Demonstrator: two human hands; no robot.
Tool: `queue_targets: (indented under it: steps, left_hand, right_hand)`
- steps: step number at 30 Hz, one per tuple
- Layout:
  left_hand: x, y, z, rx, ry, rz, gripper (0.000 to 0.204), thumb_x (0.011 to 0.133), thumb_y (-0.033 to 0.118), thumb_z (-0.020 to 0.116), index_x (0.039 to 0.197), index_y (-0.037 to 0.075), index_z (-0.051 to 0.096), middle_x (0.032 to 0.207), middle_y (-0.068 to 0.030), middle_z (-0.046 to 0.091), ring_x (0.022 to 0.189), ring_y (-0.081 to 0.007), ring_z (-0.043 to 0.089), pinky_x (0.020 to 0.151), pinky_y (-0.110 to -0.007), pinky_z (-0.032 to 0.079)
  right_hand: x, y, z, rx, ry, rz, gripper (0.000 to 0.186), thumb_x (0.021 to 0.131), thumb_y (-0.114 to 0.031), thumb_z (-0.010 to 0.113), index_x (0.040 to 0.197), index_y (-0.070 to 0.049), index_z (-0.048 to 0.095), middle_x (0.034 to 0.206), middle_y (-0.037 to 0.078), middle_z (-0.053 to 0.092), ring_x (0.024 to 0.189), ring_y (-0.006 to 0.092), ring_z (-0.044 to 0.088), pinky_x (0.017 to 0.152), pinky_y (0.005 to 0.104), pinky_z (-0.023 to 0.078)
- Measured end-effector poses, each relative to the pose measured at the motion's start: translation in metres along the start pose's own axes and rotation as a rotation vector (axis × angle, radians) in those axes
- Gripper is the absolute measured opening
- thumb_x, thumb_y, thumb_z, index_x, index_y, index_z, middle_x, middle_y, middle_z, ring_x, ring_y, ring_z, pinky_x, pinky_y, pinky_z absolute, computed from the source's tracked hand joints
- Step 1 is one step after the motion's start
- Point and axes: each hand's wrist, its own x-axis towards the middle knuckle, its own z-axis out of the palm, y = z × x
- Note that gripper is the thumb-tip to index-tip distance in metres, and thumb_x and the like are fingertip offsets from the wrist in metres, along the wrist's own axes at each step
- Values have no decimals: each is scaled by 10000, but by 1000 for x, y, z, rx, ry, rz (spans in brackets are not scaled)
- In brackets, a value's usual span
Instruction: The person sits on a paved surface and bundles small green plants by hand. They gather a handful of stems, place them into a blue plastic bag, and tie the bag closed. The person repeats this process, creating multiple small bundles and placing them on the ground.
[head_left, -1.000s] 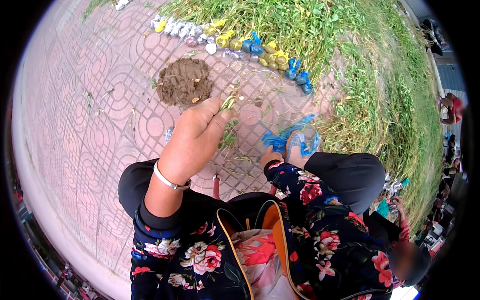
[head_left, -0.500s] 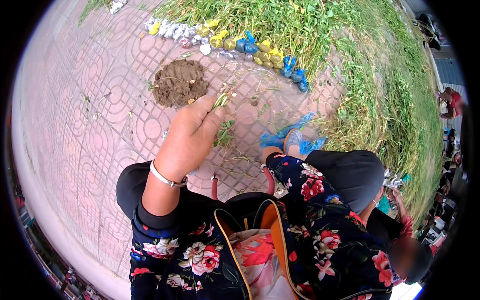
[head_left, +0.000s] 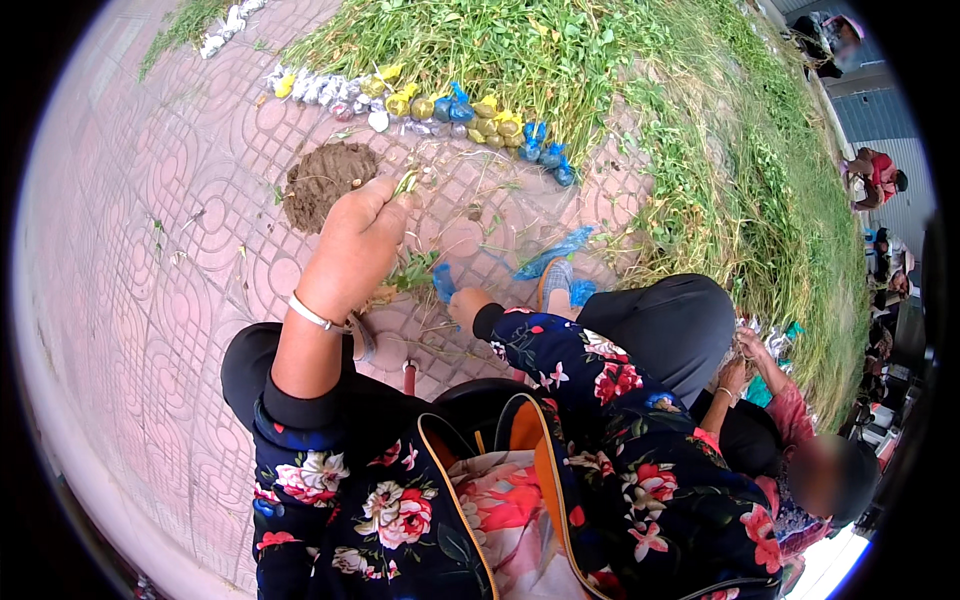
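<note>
My left hand (head_left: 355, 245) is raised, pinching a small bunch of green plant stems (head_left: 407, 182) with pale ends. My right hand (head_left: 466, 305) reaches down left of my sandalled foot, closed on a piece of thin blue plastic bag (head_left: 443, 283). More blue plastic (head_left: 553, 253) lies beside that foot. Beyond my left hand is a mound of wet brown mud (head_left: 320, 190) on the pink patterned paving (head_left: 170, 300), and loose leafy sprigs (head_left: 413, 268) lie between my hands.
A row of small knotted bags (head_left: 443, 112), white, yellow and blue, edges a heap of cut green plants (head_left: 520, 40). More plants (head_left: 790, 230) run along the right. A co-worker (head_left: 765, 400) works close at my lower right; other people (head_left: 875, 178) are at the far right.
My right hand has moved left, away from my foot, bringing blue plastic along. My left hand, still holding stems, and the whole view have shifted somewhat. The co-worker's hands show more.
</note>
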Motion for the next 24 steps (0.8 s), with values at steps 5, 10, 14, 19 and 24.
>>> queue_targets:
  steps: [5,10,14,19,24]
  left_hand:
    - [0,3,-3,65,-6,40,182,852,144,467,774,-1,545,599,29,390,566,-59,352,508,-215,311]
    - [-3,-1,-12,8,54,66,209,857,155,447,802,-6,568,589,33,395,527,-56,338,480,-207,292]
    - [-9,-7,-19,-192,21,-22,199,874,180,436,884,23,559,621,40,451,491,-29,325,442,-176,260]
    - [-16,5,-18,-488,69,-87,200,893,185,412,933,27,529,808,-43,600,493,-42,395,427,-171,292]
    - [-18,5,-12,-703,69,-215,204,892,204,441,963,32,523,982,-59,590,523,-68,468,434,-183,331]
  right_hand:
    - [-4,-51,-72,361,142,-57,241,721,-205,554,626,14,585,625,191,573,583,289,577,573,404,456]
    - [-12,-67,-180,1135,192,74,231,836,-249,532,779,-28,566,708,34,565,535,115,545,473,281,486]
    - [-41,-99,-251,1308,229,-90,243,862,-265,508,748,-50,511,679,21,512,505,121,518,467,271,476]
    - [-58,-112,-269,1184,259,-297,267,866,-252,506,684,-57,503,614,8,502,505,100,500,454,227,408]
    - [-45,-120,-252,1096,322,-378,224,846,-212,550,674,-69,531,617,-61,472,552,18,390,502,190,302]
